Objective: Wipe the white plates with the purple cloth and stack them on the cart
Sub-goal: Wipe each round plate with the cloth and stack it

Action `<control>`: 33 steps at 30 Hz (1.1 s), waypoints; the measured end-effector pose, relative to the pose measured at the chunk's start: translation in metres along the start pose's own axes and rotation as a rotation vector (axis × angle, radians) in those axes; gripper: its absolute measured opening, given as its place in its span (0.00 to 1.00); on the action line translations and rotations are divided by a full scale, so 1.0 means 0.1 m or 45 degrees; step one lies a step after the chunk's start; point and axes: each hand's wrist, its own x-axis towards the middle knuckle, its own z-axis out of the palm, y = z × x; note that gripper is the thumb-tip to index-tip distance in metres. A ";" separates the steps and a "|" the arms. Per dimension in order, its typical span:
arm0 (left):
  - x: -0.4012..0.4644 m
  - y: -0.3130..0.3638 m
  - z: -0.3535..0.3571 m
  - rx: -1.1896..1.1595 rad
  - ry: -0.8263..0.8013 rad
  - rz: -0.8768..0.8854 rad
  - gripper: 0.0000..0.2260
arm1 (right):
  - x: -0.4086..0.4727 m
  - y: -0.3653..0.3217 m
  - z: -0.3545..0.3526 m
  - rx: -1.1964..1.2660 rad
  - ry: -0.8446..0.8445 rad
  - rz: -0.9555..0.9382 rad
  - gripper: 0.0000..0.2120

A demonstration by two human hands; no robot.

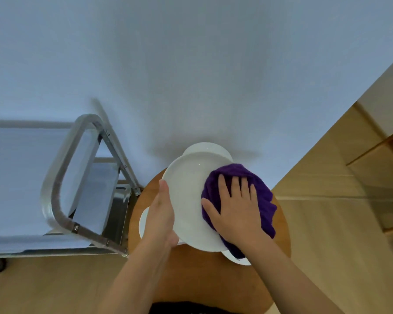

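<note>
Pale wall fills most of what I see, with a round wooden table [268, 241] below me and the metal cart [61, 177] just to its left. I have one white plate [186, 196] lifted and tilted over the table, my left hand [161, 214] gripping its left edge — thumb on the upper face, the other fingers hidden beneath it. My right hand [234, 207] lies flat, fingers spread and straight, pressing the purple cloth [263, 200] against the right side of the plate; the cloth bunches out past my fingers and hangs over the rim. More white plates sit underneath — one [209, 148] peeks out at the far side, another [143, 220] behind my left wrist, a third [236, 258] under the cloth's tail. So I am mid-wipe on this plate. The left half looks not yet reached, so I judge the cloth needs to sweep across, then the plate must swing left onto the cart's shelf, held level so it doesn't slip.
</note>
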 end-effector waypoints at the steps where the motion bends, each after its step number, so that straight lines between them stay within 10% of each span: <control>1: -0.01 -0.01 0.00 -0.005 -0.011 0.014 0.14 | 0.03 0.02 0.06 -0.008 0.044 -0.022 0.33; 13: -0.09 -0.10 0.07 0.120 -0.190 0.176 0.15 | 0.11 -0.49 -0.02 0.245 0.360 -0.039 0.28; 33: 0.10 0.21 -0.09 0.143 -0.122 0.027 0.28 | -0.34 0.26 0.06 0.296 -0.233 -1.002 0.25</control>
